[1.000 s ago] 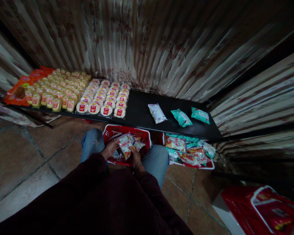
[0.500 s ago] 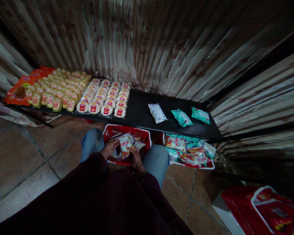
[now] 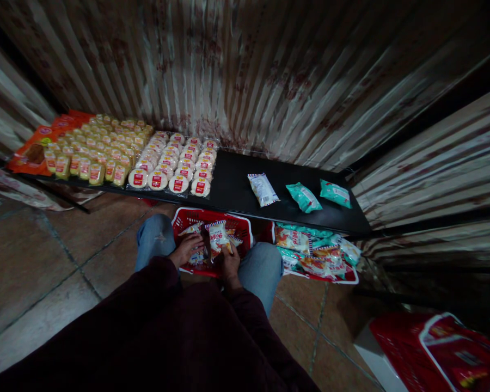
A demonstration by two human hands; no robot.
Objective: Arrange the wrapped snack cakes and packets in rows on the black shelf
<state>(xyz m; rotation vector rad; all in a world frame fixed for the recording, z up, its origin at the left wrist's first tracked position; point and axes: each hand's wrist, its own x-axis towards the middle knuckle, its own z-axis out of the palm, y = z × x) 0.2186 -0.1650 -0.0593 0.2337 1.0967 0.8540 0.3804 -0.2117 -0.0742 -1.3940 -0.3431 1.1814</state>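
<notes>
White snack packet [image 3: 218,237] with red lettering and striped ends is held near its lower right edge by the right hand [image 3: 230,261], the thumb laid over its printed face and the fingers mostly hidden. It is tilted upright within the outline of a red basket [image 3: 188,218], above other packets [image 3: 196,257] of similar wrapping. The left hand [image 3: 188,248] is placed at the opposite side of the basket, its fingers extended over those packets; whether anything is gripped by it cannot be told. Both wrists are covered by dark sleeves [image 3: 163,272], and the basket is flanked by two knees in blue jeans [image 3: 265,261]. Just beside the right knee, a second basket [image 3: 347,281] is filled with teal and white packets [image 3: 322,258]. Above both baskets a long black shelf [image 3: 232,188] is seen, on which one pale packet [image 3: 263,189] and two teal packets [image 3: 304,197] are laid apart toward the right end. Farther left, round white cakes [image 3: 179,184] are arranged in rows, followed by small yellow packets [image 3: 96,173] and orange bags [image 3: 41,144]. The shelf is backed by a pleated curtain [image 3: 269,87].
</notes>
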